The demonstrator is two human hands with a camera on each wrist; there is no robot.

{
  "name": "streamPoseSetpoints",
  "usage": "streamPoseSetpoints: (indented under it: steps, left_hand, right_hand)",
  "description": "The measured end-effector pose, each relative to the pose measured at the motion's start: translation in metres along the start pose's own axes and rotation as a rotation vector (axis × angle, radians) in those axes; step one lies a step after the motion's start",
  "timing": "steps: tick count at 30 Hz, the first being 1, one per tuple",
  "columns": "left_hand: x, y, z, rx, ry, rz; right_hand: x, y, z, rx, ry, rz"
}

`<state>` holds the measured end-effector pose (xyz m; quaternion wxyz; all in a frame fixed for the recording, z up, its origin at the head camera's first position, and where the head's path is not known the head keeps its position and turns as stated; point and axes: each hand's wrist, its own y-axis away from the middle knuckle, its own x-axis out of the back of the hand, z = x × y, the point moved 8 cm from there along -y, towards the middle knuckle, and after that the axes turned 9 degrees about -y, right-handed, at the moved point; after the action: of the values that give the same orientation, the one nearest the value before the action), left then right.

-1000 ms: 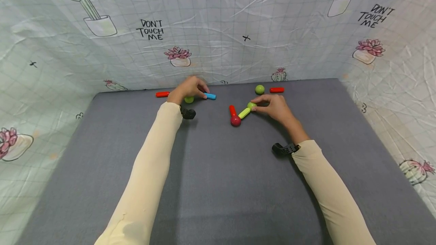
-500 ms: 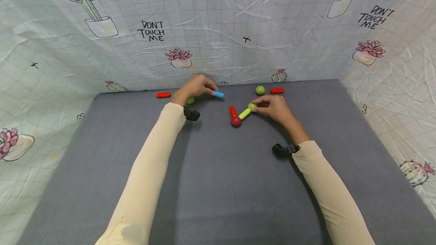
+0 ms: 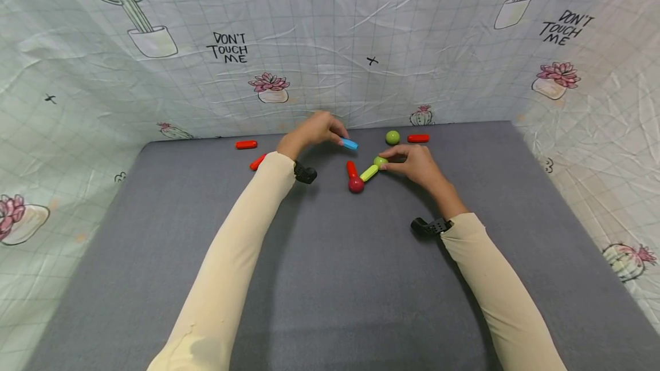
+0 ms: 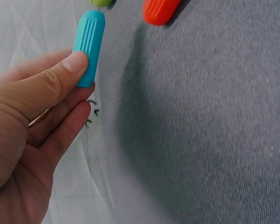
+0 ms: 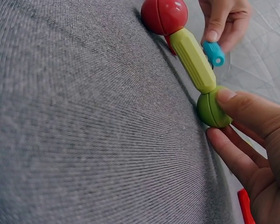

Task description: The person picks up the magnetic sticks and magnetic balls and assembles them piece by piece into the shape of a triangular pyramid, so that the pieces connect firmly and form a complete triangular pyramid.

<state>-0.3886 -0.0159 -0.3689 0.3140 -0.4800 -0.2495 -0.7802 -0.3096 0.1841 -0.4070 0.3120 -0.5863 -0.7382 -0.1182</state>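
Observation:
My left hand (image 3: pixel 319 129) pinches a light blue ribbed toy rod (image 4: pixel 89 44) between thumb and fingers, held over the back of the table. The rod has a small hole in its end. Thumb and fingers of my right hand (image 3: pixel 415 164) grip a green ball (image 5: pixel 212 109) close over the cloth. Joined to that ball is a yellow-green rod (image 5: pixel 193 60), whose other end meets a dark red ball (image 5: pixel 164 15). From the red ball a red rod (image 3: pixel 352 169) points toward the back. The blue rod is to the left of the gripped green ball.
Behind my right hand lie a loose green ball (image 3: pixel 392 137) and a red rod (image 3: pixel 418 138). At the back left are one red rod (image 3: pixel 246 144) and another red rod (image 3: pixel 258 162), partly under my left sleeve. A printed cloth wall (image 3: pixel 330 44) rises behind the grey table (image 3: pixel 330 279).
My left hand has carried the blue rod rightward, toward the joined pieces. Its forearm now covers the left green ball and has uncovered a second red rod. My right hand stays in place.

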Motion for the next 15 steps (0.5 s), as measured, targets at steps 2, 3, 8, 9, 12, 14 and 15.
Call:
streamPoseSetpoints:
  steps: [2, 3, 8, 9, 12, 14, 15]
  left_hand:
    - [-0.002, -0.004, 0.003, -0.009, -0.01, -0.008]
    - [-0.003, -0.006, 0.005, -0.016, -0.016, -0.012]
    - [-0.008, -0.013, 0.013, -0.058, -0.027, -0.035]
    - [-0.009, -0.014, 0.015, -0.067, -0.028, -0.041]
    - [-0.012, -0.017, 0.021, -0.087, -0.029, -0.054]
    - [-0.013, -0.019, 0.024, -0.088, -0.022, -0.061]
    - [-0.015, -0.02, 0.026, -0.092, -0.02, -0.063]
  right_hand:
    - [0.0, 0.0, 0.0, 0.0, 0.0, -0.001]
    - [0.0, 0.0, 0.0, 0.0, 0.001, -0.001]
    - [0.0, -0.001, 0.0, -0.005, 0.005, -0.002]
    - [0.0, -0.001, 0.0, -0.008, 0.006, -0.002]
    - [0.0, -0.001, 0.001, -0.013, 0.003, -0.001]
    - [0.0, -0.001, 0.001, -0.015, 0.0, -0.001]
    - [0.0, -0.001, 0.001, -0.015, -0.002, -0.001]
